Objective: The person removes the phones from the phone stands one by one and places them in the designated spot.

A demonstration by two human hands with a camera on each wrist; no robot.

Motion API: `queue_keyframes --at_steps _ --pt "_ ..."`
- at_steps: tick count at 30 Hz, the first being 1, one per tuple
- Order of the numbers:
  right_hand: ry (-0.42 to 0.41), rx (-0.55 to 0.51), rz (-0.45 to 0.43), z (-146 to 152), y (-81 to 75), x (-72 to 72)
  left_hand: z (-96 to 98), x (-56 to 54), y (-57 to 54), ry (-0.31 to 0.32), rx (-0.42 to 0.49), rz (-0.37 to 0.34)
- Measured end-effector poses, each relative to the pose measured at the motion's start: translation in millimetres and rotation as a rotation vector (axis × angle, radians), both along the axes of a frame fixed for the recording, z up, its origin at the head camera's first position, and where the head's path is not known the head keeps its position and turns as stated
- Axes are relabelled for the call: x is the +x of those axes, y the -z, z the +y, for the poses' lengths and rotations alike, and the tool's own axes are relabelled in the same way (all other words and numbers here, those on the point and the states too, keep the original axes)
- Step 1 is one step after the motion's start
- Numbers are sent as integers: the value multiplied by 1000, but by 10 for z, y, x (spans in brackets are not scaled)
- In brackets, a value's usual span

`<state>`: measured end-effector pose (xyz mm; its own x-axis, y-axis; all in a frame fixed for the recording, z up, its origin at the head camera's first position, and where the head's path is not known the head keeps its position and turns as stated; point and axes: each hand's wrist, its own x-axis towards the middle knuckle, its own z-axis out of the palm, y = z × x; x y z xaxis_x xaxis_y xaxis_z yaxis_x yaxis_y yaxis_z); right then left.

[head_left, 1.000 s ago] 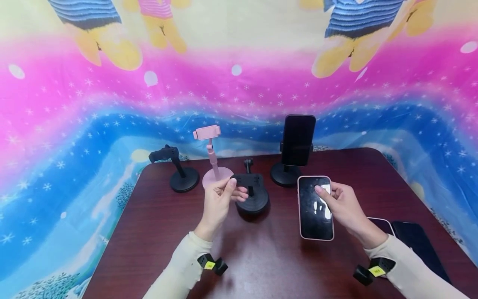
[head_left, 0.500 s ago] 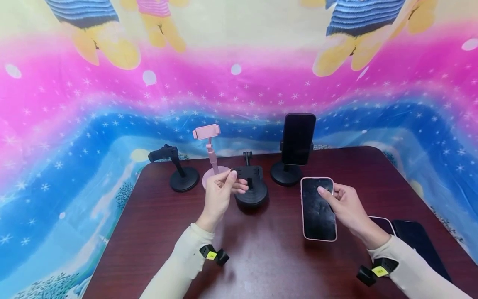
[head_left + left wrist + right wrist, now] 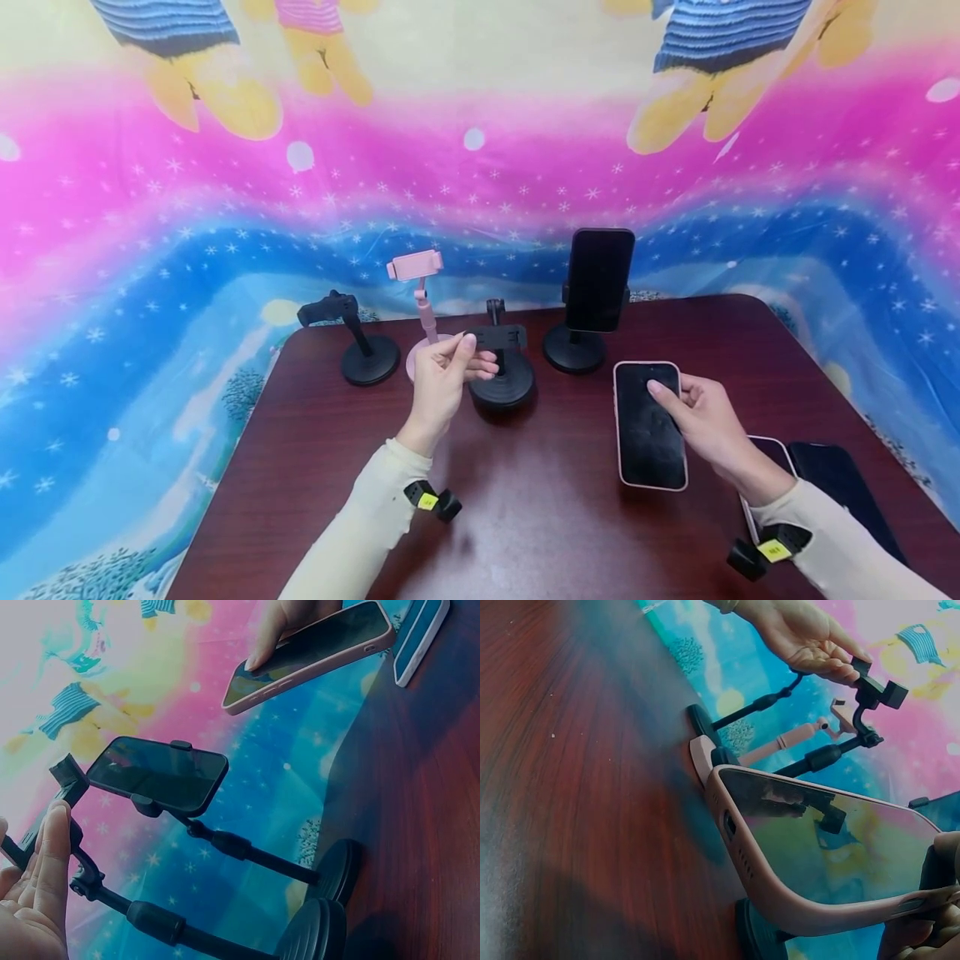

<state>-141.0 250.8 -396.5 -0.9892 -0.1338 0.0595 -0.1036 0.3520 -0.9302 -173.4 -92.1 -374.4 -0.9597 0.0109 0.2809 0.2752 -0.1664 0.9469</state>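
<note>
In the head view my left hand (image 3: 438, 383) pinches one end of the clamp (image 3: 501, 337) of a black phone stand. The stand's round base (image 3: 504, 390) is below it on the table. The left wrist view shows the fingers against the back of this black clamp (image 3: 71, 780), which holds no phone. My right hand (image 3: 708, 421) grips a phone (image 3: 651, 442) in a pink case by its upper right side, thumb on the dark screen. That phone is held above the table, apart from the stand. In the right wrist view the pink-cased phone (image 3: 832, 855) fills the foreground.
Behind stands another black stand bearing a phone (image 3: 600, 279). To the left are a pink stand (image 3: 416, 267) and a black stand (image 3: 370, 360), both without phones. Two phones, one dark (image 3: 840, 483) and one pale-edged (image 3: 768, 450), lie on the wooden table (image 3: 540, 517) by my right forearm.
The black clamp in my left hand has tilted, its face now looking narrower, and the stand's base sits slightly farther back. My right hand has drifted right and slightly down with the pink-cased phone.
</note>
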Motion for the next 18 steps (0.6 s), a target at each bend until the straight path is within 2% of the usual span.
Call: queue_keyframes --at_steps 9,18 --pt "47 37 2 67 38 34 22 -46 11 -6 28 11" --pt "10 32 -11 169 80 65 69 -124 23 -21 49 8"
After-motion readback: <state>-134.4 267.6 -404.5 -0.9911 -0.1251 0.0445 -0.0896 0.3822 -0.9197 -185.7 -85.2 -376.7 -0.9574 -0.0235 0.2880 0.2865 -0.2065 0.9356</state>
